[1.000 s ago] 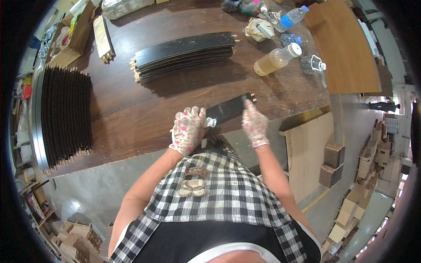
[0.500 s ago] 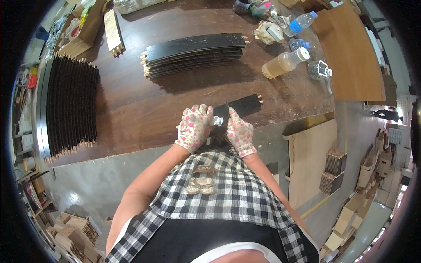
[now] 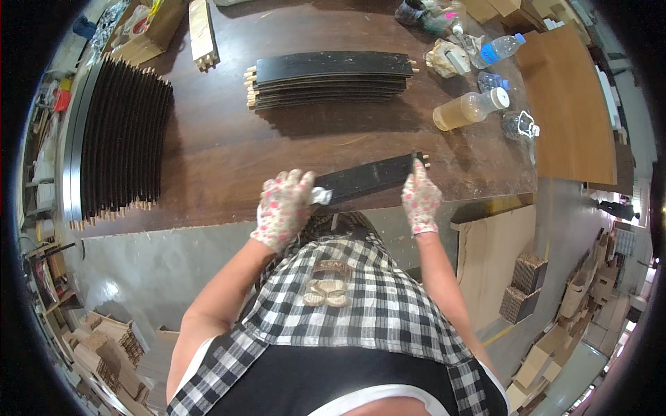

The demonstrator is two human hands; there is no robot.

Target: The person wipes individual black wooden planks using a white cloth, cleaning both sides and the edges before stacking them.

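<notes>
A long black slat (image 3: 371,179) with pale wooden dowels at its right end lies slanted across the table's near edge. My left hand (image 3: 283,211), in a white floral glove and smeared by motion, is closed around its left end. Crumpled white material (image 3: 320,196) pokes out from those fingers onto the slat. At the right end, my right hand (image 3: 421,199), in a matching glove, pinches a small dark thing against the slat; its kind is too small to make out. Beyond the hands lies a stack of similar doweled slats (image 3: 333,66).
Many black slats (image 3: 121,139) stand packed on edge at the table's left. A pale slat bundle (image 3: 202,35) and a cardboard box (image 3: 149,38) sit at the back left. Bottles, one with amber liquid (image 3: 468,109), and crumpled wrapping (image 3: 444,59) occupy the right side. Cardboard leans beside the table (image 3: 222,163).
My right hand has slid rightward along the slat, from its middle to the doweled end. My left hand has shifted slightly left and down, and the view has moved a little.
</notes>
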